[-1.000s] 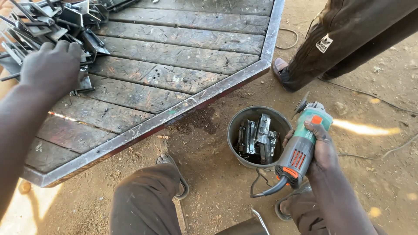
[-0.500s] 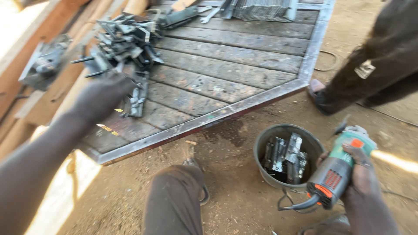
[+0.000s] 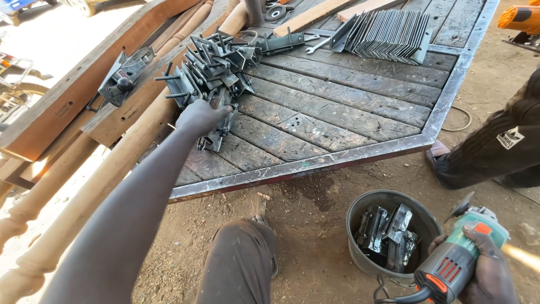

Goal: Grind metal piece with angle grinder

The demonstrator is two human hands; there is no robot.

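Nearest, just right of the bucket [image 3: 360,225], the right hand [image 3: 489,270] is wrapped around a green and grey grinder [image 3: 453,264] with an orange tail, its disc end pointing up beside the bucket's rim. The bucket is round, dark metal, and stands on the dirt; inside it lie several shiny metal brackets [image 3: 388,231], piled loosely against one another. Left of the bucket a bent knee [image 3: 239,262] in brown trousers shows. Beyond the bucket runs the steel-framed edge of the plank worktop [image 3: 337,118]. Up and left of the bucket, the left hand [image 3: 202,115] reaches out over the worktop's left part with its fingers curled down on a bracket at the near side of a heap [image 3: 216,65] of dark brackets with bolts; it seems to be grasping that piece. Right of the bucket, another person's dark leg [image 3: 495,152] stands on the dirt. Farthest from the bucket, a row of angle pieces [image 3: 388,34] leans stacked on the worktop's far end
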